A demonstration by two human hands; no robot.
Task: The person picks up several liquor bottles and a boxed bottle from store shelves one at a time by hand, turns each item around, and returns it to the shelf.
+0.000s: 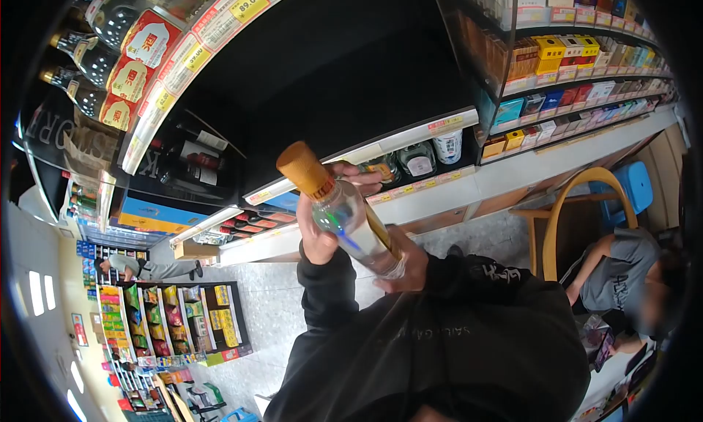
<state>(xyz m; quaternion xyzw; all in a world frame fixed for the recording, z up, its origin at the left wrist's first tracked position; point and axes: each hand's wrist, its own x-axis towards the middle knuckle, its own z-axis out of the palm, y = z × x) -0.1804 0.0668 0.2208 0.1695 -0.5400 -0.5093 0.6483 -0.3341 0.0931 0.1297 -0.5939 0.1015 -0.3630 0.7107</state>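
Note:
A clear glass liquor bottle (pixel 350 224) with a gold-orange cap (pixel 302 169) is held tilted in front of my chest, cap toward the upper left. My left hand (pixel 318 233) is closed around its neck and shoulder, with fingers showing behind the glass. Lower down, my right hand (pixel 407 262) grips the bottle near its base. A strip of the label shows on the bottle's right edge; its text cannot be read. Just beyond the hands runs a low shelf (pixel 425 184) with a few bottles and a white patterned container (pixel 447 147).
Big liquor bottles (pixel 132 74) stand above price tags at upper left. Cigarette packs (pixel 560 56) fill shelves at upper right. A seated person (pixel 622 268) is beside a wooden chair (pixel 553 217) at right. Snack shelves (pixel 172 316) and another person (pixel 150 267) are at left.

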